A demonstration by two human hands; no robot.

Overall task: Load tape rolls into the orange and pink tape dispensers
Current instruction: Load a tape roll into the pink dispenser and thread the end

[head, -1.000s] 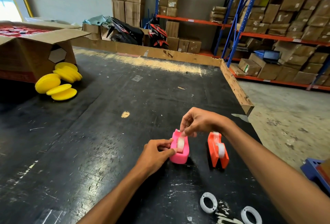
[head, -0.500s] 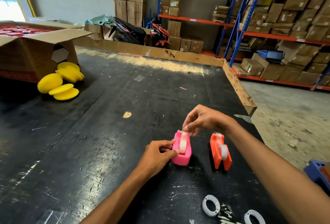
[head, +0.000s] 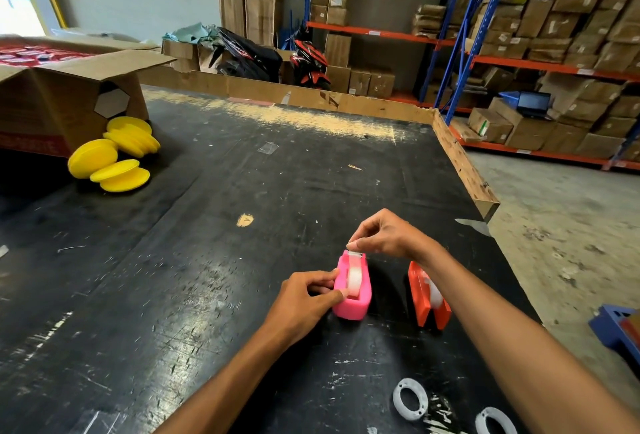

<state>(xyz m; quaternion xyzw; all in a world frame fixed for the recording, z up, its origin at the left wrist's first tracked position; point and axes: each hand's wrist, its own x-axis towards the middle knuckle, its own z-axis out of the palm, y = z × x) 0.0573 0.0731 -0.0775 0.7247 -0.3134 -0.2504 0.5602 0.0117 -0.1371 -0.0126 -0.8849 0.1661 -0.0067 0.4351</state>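
Note:
The pink tape dispenser [head: 360,302] stands on the black table [head: 214,260] with a clear tape roll [head: 354,277] seated in its slot. My left hand [head: 304,305] grips the dispenser's left side. My right hand [head: 384,236] pinches the loose tape end at the dispenser's far cutter end. To the right stands the orange tape dispenser [head: 420,302] with a tape roll [head: 435,295] in it, partly hidden by my right forearm.
Two white rings [head: 410,399] [head: 495,421] lie near the table's front edge. Yellow round pads [head: 114,156] sit by an open cardboard box [head: 62,101] at the far left. A raised wooden rim [head: 464,163] borders the table's right and far sides. A blue crate [head: 613,329] stands on the floor.
My right hand has drawn the tape end from the roll forward to the pink dispenser's cutter end. My left hand keeps its hold on the dispenser.

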